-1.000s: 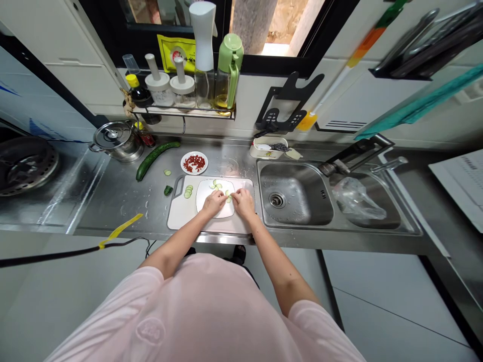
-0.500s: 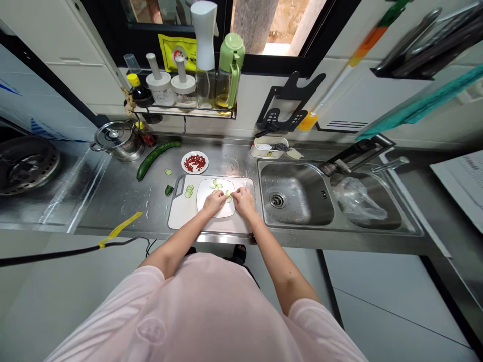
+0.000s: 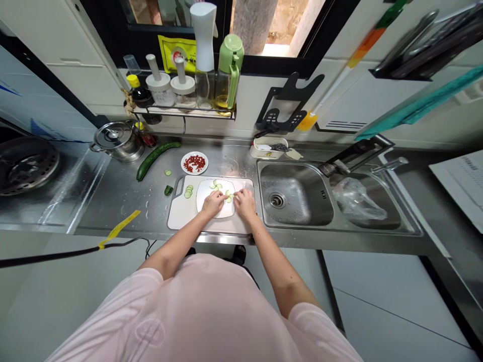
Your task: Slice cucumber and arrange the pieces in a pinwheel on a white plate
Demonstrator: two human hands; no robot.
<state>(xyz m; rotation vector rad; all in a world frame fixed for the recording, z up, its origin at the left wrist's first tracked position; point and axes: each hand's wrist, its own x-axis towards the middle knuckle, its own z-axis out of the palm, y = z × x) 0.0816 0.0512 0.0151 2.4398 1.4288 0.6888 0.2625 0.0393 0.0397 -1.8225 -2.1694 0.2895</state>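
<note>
My left hand (image 3: 213, 203) and my right hand (image 3: 244, 203) rest side by side on a white oval plate (image 3: 206, 193), their fingertips close together. Thin cucumber slices (image 3: 221, 188) lie on the plate around my fingers, and some may be hidden under them. The plate sits on a white cutting board with a grey rim (image 3: 177, 216). A small stack of cucumber slices (image 3: 187, 191) lies on the board's left side. Just left of the board are a dark green cucumber piece (image 3: 168, 190) and a whole cucumber (image 3: 154, 160).
A small plate of chopped red chilli (image 3: 194, 163) sits behind the board. To the right is a steel double sink (image 3: 294, 195) with a plastic bag (image 3: 358, 200). A steel pot (image 3: 117, 141) stands at the left, and a bottle shelf (image 3: 188, 113) runs along the back.
My hands have shifted only slightly over the plate, with the fingertips a little further apart. The slices between them show a bit more.
</note>
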